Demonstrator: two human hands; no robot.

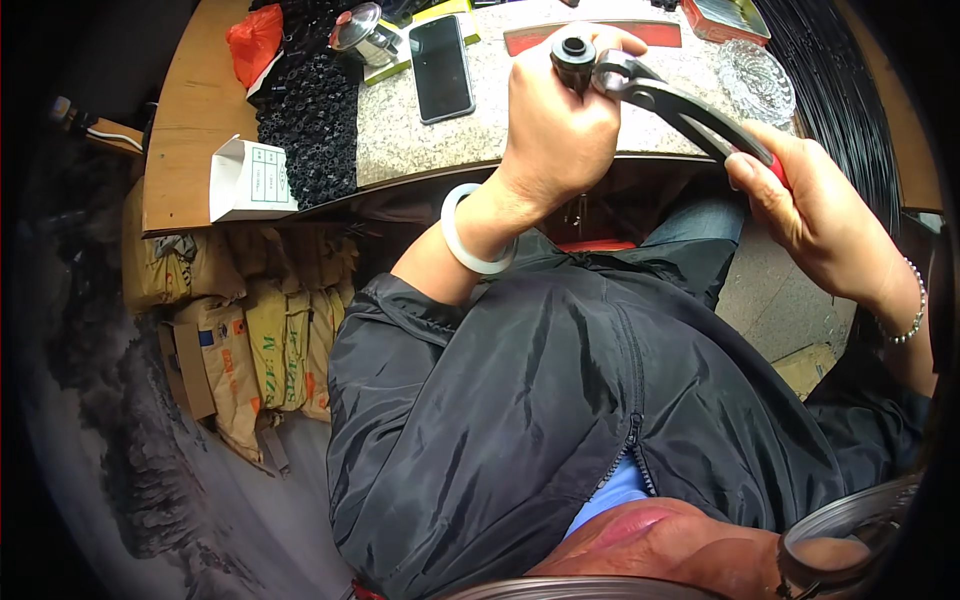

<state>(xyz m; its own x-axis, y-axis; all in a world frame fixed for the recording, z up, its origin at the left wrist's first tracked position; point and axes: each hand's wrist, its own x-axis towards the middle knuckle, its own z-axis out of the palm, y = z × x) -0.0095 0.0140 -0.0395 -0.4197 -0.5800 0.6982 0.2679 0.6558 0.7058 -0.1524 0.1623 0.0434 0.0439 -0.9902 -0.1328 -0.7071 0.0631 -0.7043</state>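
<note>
Black tube [572, 68] is in our left hand [558, 135], whose fingers are curled round it, above the speckled tabletop [430, 150], its ringed end facing us. Our right hand [815, 205] is closed around the handles of some pliers [645, 98]; their head is right beside the tube's upper end, though we cannot tell whether they touch. On the table's near left we have an open white box [250, 182], then small black parts [305, 130]. Farther off lie a dark phone [441, 70], a glass dish [755, 82] and a red bar [655, 36].

Phone [441, 70] L of pliers [646, 98]
</note>
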